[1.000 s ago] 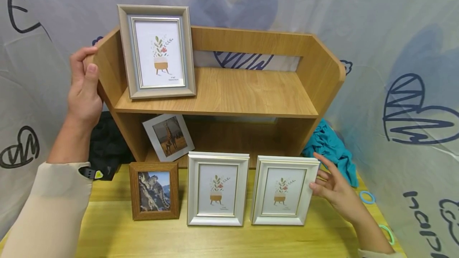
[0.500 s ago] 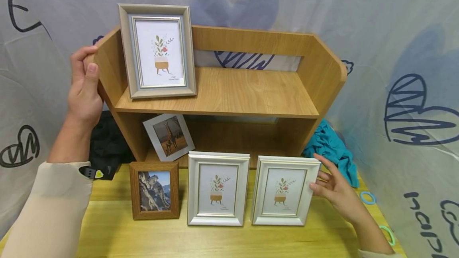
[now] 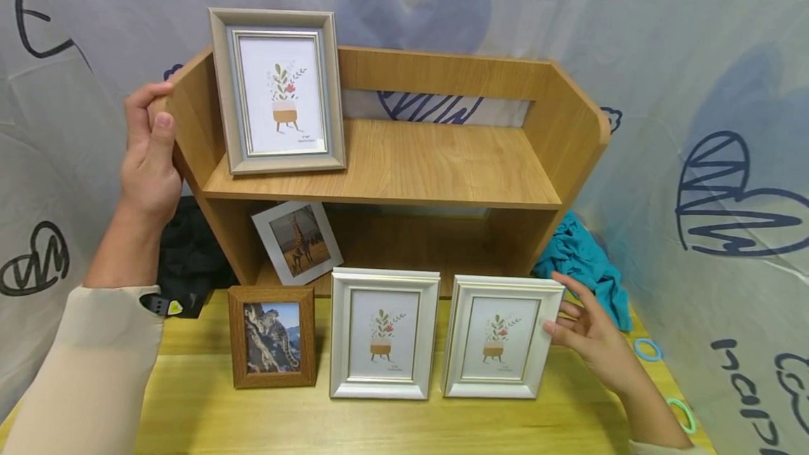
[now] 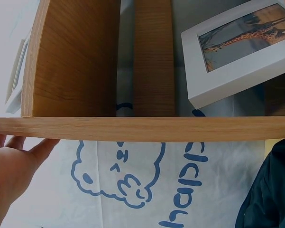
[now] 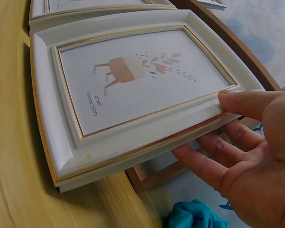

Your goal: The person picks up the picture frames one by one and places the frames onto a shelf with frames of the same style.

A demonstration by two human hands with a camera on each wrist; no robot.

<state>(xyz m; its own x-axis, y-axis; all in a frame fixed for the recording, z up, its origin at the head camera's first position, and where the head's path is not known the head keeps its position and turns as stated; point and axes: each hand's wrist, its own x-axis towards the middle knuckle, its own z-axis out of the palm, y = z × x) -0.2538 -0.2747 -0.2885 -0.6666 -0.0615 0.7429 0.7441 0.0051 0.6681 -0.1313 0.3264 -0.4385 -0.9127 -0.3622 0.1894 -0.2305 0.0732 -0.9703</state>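
My left hand (image 3: pixel 148 160) grips the left side panel of a wooden two-level shelf (image 3: pixel 442 160), thumb on the front edge and fingers over the top. In the left wrist view the palm (image 4: pixel 9 171) lies under the panel's edge (image 4: pixel 133 128). My right hand (image 3: pixel 581 332) pinches the right edge of a white picture frame (image 3: pixel 499 346) that stands on the table. The thumb (image 5: pixel 246 102) is on the frame's (image 5: pixel 133 90) front and the other fingers are behind it.
A grey frame (image 3: pixel 278 90) stands on the upper shelf and a giraffe photo frame (image 3: pixel 297 241) leans below. A second white frame (image 3: pixel 384 332) and a brown frame (image 3: pixel 272 335) stand on the yellow table (image 3: pixel 379 427). Teal cloth (image 3: pixel 584 258), rings (image 3: pixel 647 348), and a black object (image 3: pixel 189 258) flank the shelf.
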